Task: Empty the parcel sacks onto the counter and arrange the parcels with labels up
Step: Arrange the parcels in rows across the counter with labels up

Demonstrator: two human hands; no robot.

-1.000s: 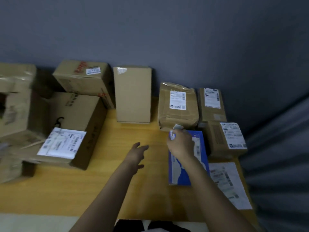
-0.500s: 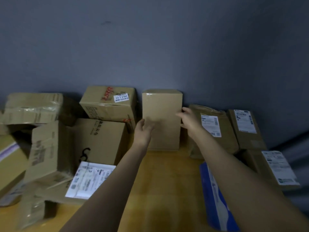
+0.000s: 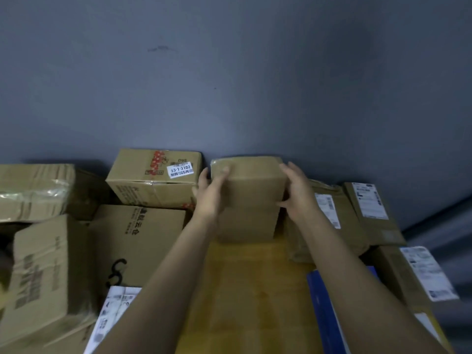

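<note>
Both hands, left [image 3: 210, 192] and right [image 3: 297, 194], press on the sides of a plain box [image 3: 251, 198] standing at the far wall. No label shows, so turning it seems next.

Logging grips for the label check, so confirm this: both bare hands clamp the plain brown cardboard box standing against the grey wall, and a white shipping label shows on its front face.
Wrong on the label. The head view shows the left hand and right hand clamping the plain brown cardboard box against the grey wall, but its visible faces are bare, with no label showing.
</note>
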